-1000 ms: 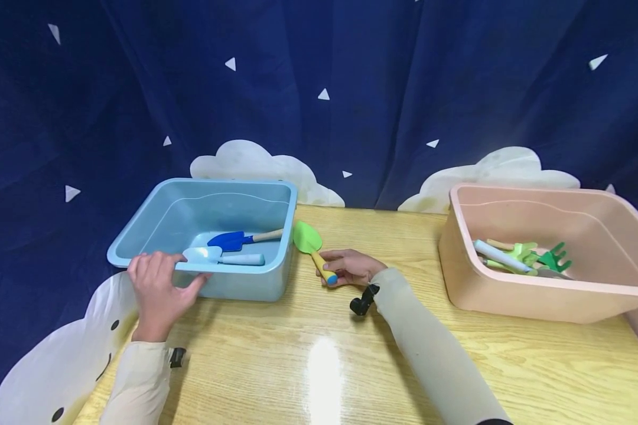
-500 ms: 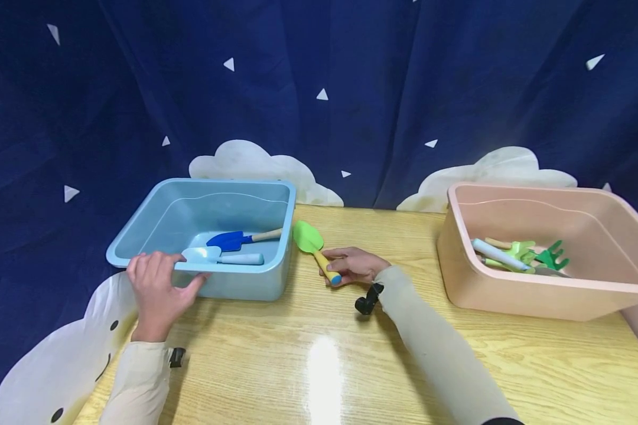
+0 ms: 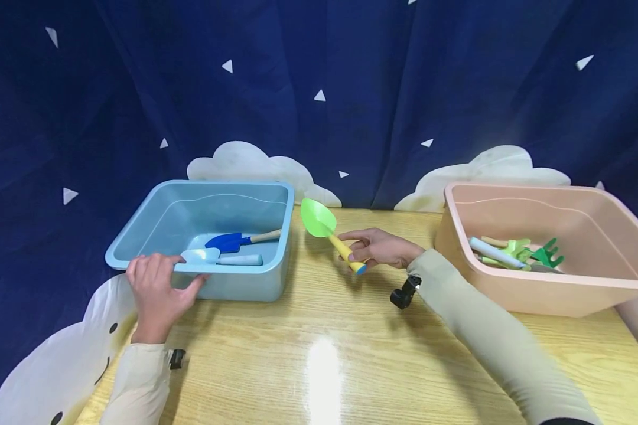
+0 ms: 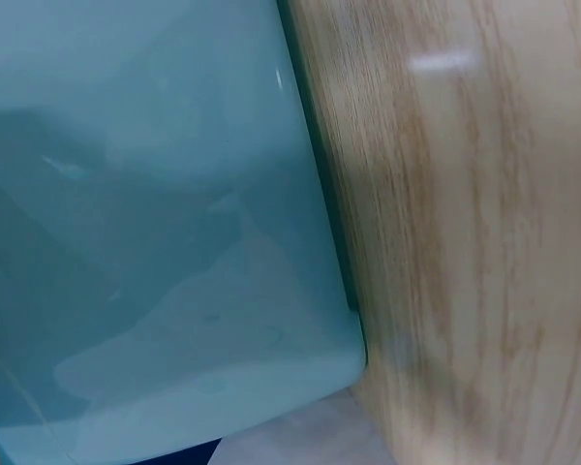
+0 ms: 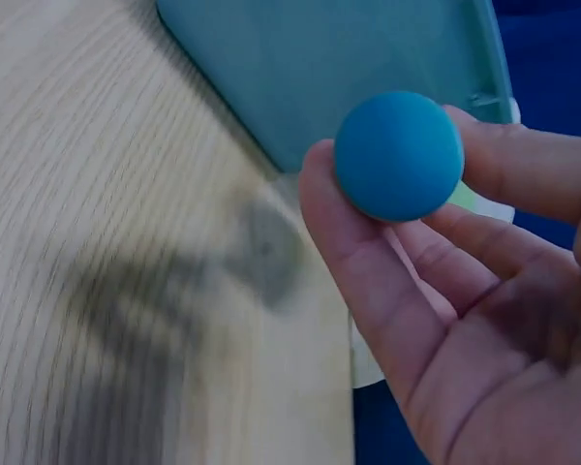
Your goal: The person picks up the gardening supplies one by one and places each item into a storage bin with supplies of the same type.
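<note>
Above the table between two bins, my right hand (image 3: 384, 248) holds a toy trowel (image 3: 319, 218) by its yellow handle, green blade pointing up and left. In the right wrist view, the handle's blue end (image 5: 399, 155) sits between thumb and fingers. My left hand (image 3: 160, 292) grips the near rim of the blue bin (image 3: 250, 283), fingers over the edge and thumb on the outer wall. Inside that bin lie a dark blue trowel (image 3: 225, 242) with a wooden handle and a light blue trowel (image 3: 239, 260). The left wrist view shows mostly the bin's outer wall (image 4: 174, 242).
A pink bin (image 3: 537, 295) stands at the right, holding a light blue handle (image 3: 495, 252), a dark green rake (image 3: 547, 254) and light green tools (image 3: 518, 249). Behind the wooden table (image 3: 276, 354) hangs a navy curtain (image 3: 351, 118) with white clouds.
My right hand has lifted the green-and-yellow trowel off the table and carried it to the right, away from the blue bin. The left hand has stayed on the rim.
</note>
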`<state>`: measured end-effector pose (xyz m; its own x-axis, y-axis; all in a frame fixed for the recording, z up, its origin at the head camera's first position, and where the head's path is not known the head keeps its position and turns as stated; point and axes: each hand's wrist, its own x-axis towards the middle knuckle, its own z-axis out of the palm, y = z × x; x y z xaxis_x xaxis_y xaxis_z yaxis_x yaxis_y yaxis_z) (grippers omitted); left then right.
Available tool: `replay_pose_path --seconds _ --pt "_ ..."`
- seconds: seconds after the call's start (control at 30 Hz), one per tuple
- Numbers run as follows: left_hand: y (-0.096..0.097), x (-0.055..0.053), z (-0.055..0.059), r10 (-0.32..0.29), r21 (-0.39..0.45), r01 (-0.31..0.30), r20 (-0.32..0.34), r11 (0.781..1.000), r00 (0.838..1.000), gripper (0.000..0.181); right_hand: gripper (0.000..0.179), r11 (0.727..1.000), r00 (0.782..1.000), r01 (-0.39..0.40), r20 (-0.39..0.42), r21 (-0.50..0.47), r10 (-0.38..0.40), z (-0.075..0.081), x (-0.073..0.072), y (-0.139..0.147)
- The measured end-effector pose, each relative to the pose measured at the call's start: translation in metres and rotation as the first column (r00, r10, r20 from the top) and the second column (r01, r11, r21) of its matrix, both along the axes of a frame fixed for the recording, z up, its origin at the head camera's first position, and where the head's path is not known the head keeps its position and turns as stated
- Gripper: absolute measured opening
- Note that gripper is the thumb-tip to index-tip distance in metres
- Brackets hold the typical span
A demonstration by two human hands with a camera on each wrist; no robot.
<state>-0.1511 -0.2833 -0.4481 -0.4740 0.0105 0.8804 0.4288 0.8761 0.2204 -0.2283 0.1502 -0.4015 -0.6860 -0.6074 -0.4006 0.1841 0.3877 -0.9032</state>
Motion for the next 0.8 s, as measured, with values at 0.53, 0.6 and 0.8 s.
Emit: replay_pose_path --seconds 0.53,0.6,0.8 --pt "0.001 0.001 0.001 -0.005 -0.003 0.005 0.011 1.0 1.0 0.057 0.064 0.999 1.0 -0.023 -0.023 -0.034 0.022 0.054 0.01 0.025" --pt "0.001 0.001 0.001 -0.006 -0.005 0.006 0.012 1.0 1.0 0.058 0.063 0.998 0.999 -0.041 -0.025 -0.04 0.04 0.062 0.008 0.025" --pt "0.001 0.001 0.002 -0.008 -0.007 0.008 0.014 1.0 1.0 0.059 0.061 0.995 0.995 -0.088 -0.05 -0.051 0.086 0.079 0.001 0.02"
